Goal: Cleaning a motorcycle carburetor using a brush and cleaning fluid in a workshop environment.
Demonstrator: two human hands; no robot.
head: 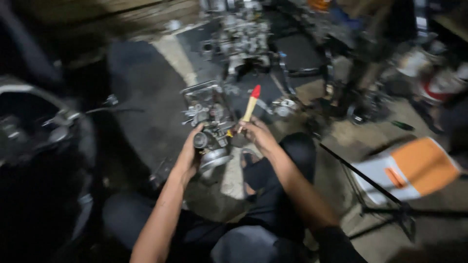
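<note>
Knees up as a rest, left hand (187, 156) clamped round the carburetor (210, 141) to steady it, right hand (258, 135) closed on the red-tipped wooden-handled tool (251, 104), tip angled in.

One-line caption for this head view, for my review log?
Seated on a dim workshop floor, left hand steadies a carburetor while right hand works a red-tipped, cream-handled tool at it.

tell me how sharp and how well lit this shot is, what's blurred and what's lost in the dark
Head view: light falls mainly on the middle, where the left hand grips a metal engine part and the right hand holds a tool with a pale, red-tipped handle; motion blur softens the whole frame, worst on the orange-and-white container; the left edge and the motorcycle sink into shadow.
</note>
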